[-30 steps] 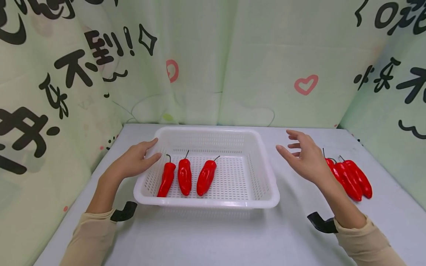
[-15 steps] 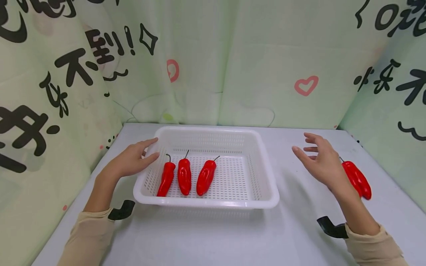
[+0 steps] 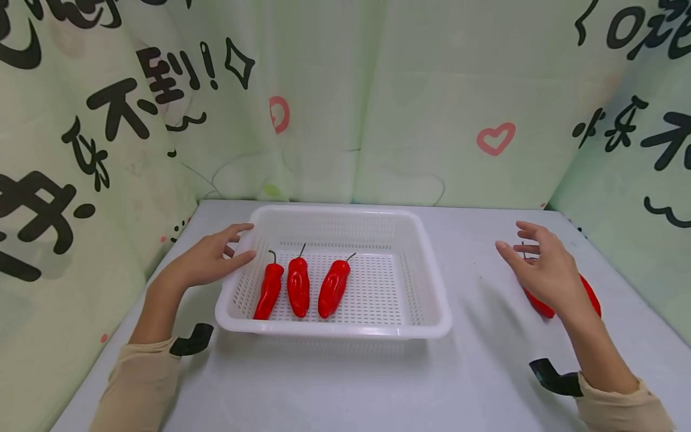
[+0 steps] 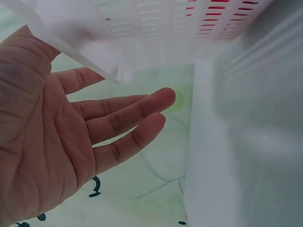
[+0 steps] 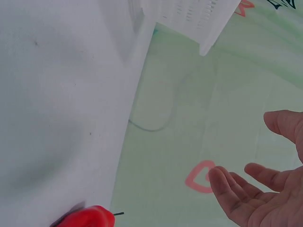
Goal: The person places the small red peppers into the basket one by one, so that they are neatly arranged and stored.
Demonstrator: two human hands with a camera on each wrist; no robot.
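Note:
A white perforated plastic basket (image 3: 335,330) stands mid-table, with three red peppers, one at the left (image 3: 270,290), one in the middle (image 3: 299,288) and one further right (image 3: 333,289), lying side by side in it. At its left rim is my left hand (image 3: 207,259), fingers spread and loosely extended; the left wrist view shows its fingers (image 4: 128,116) by the basket's outer wall. Over on the right, my right hand (image 3: 545,267) hovers with relaxed, parted fingers and holds nothing. It partly hides a group of red peppers (image 3: 540,306), one pepper (image 5: 90,217) showing in the right wrist view.
The white table (image 3: 345,384) runs back to a pale green curtain (image 3: 421,120) with black lettering and hearts, which also encloses both sides. Black bands (image 3: 192,340) sit at the cuffs of both beige sleeves.
My right hand has moved right, away from the basket and across the peppers on the table. The left hand has drifted very slightly left at the rim; the basket stays in place.

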